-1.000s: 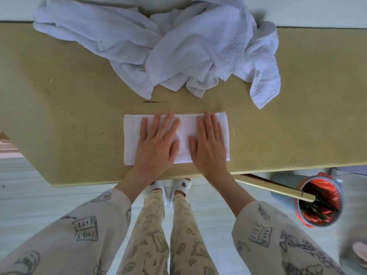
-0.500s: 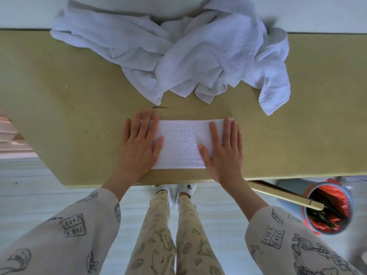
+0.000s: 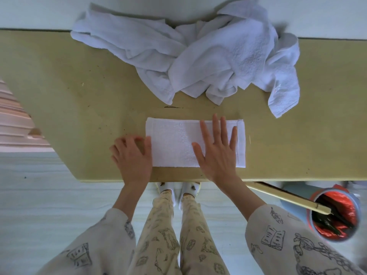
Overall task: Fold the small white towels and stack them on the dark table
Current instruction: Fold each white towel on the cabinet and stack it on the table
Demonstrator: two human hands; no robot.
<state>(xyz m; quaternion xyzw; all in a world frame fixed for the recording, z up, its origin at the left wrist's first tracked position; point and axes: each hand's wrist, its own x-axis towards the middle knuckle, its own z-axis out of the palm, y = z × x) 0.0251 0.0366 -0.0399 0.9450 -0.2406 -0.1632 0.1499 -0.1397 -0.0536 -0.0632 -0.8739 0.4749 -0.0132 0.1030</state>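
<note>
The left hand (image 3: pixel 132 155) has slid off the folded white terry towel (image 3: pixel 174 143) to its left end, fingers curled at the edge there (whether they already pinch cloth I cannot tell), which suggests the next fold across. The right hand (image 3: pixel 217 150) stays flat, fingers spread, pressing the towel's right half onto the yellow-green tabletop (image 3: pixel 79 96). Half a second ago both palms smoothed outward. The heap of unfolded white towels (image 3: pixel 198 56) waits behind.
</note>
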